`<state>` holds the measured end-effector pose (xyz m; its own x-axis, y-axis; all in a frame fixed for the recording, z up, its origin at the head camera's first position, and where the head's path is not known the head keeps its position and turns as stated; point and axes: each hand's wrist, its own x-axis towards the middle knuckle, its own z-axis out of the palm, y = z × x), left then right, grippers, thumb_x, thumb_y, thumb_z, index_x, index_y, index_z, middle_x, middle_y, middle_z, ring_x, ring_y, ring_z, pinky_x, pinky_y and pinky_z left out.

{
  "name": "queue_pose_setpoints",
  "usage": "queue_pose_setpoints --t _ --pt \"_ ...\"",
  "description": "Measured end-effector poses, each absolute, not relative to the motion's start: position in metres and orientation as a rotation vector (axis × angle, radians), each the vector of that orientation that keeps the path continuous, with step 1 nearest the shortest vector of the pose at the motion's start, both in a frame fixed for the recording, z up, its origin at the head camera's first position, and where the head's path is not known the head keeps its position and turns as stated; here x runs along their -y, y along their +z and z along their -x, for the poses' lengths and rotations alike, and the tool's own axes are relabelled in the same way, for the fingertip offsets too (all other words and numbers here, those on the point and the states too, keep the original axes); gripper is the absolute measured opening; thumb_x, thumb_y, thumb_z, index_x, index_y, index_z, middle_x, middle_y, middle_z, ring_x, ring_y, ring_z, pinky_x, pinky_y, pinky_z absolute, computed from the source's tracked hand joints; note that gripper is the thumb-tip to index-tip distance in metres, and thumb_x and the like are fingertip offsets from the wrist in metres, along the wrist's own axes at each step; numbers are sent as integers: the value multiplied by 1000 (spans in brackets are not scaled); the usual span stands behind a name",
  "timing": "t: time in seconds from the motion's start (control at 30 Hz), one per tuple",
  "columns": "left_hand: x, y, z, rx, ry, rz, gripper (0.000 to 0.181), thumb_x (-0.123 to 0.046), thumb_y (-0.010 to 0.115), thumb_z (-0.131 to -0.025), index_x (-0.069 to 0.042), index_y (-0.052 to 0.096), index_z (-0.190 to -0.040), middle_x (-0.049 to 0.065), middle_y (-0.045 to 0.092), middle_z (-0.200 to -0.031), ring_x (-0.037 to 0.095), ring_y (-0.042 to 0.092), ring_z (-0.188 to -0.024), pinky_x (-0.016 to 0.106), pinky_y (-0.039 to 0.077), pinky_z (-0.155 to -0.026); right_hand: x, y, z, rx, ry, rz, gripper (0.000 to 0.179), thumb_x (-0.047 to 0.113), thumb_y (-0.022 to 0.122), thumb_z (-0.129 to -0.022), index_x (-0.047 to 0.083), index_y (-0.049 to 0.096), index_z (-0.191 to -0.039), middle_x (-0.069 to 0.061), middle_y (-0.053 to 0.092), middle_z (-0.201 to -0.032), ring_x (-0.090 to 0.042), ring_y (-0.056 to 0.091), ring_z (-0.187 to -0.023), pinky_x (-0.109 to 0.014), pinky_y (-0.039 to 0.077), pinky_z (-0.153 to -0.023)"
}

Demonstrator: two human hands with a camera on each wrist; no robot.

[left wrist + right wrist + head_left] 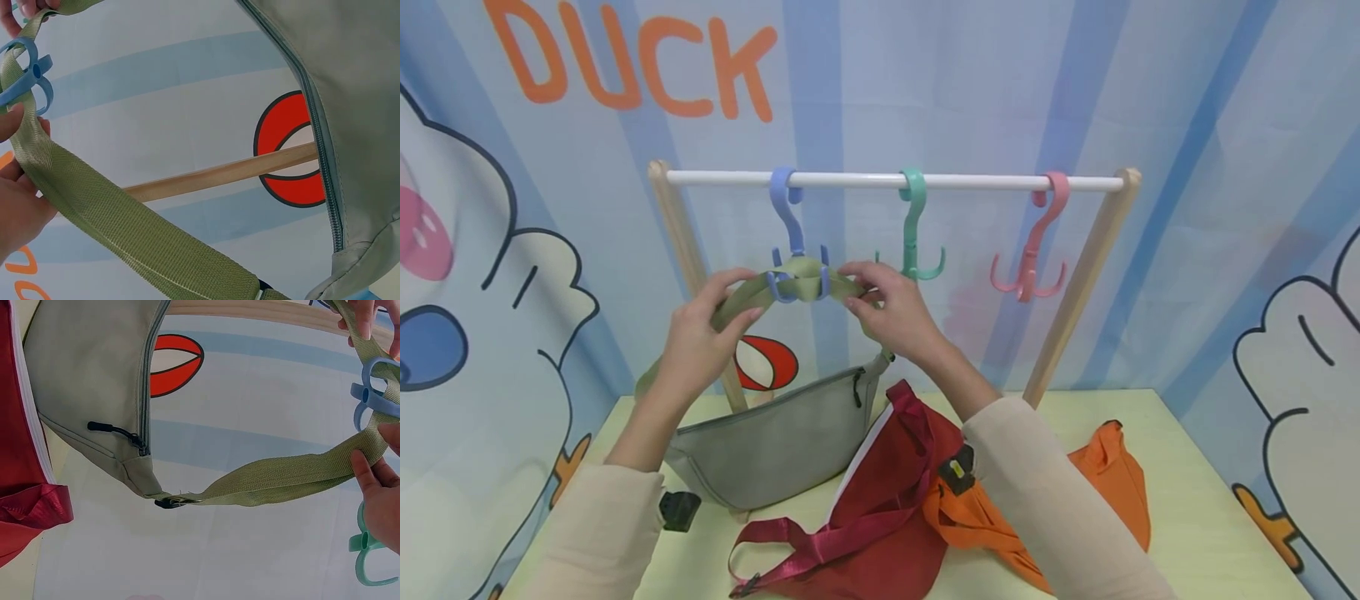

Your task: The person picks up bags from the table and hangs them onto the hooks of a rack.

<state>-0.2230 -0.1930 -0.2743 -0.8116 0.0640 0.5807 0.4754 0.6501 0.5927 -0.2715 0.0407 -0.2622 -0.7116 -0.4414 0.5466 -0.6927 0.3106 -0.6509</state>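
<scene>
A grey-green waist bag [782, 450] hangs low over the table from its green webbing strap [119, 206], its zipper side up. The strap lies across the prongs of the blue hook [787, 221]. Left of that hook, my left hand [703, 329] pinches the strap between thumb and fingers. On the other side, my right hand [898, 312] grips the strap likewise, close to the green hook [912, 221]. The right wrist view shows the bag's black zipper pull [112, 429]. Whether the bag's bottom touches the table cannot be seen clearly.
A white rail [850, 179] on wooden posts carries the hooks, with a pink hook [1033, 242] at right. A red waist bag [887, 517] and an orange waist bag [1116, 479] lie on the pale table [1195, 508]. A black buckle [679, 510] is near my left sleeve.
</scene>
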Motion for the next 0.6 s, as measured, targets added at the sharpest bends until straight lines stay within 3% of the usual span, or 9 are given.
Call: queue_pose_setpoints --t 0.6 --pt "193 -278 224 2344 -1034 459 36 -7 58 -89 -12 51 -124 15 60 -84 25 48 -63 34 40 -54 -42 -266 269 2359 1402 -1023 35 -2 57 -86 0 54 -121 -14 58 -99 -23 61 -90 -30 49 -77"
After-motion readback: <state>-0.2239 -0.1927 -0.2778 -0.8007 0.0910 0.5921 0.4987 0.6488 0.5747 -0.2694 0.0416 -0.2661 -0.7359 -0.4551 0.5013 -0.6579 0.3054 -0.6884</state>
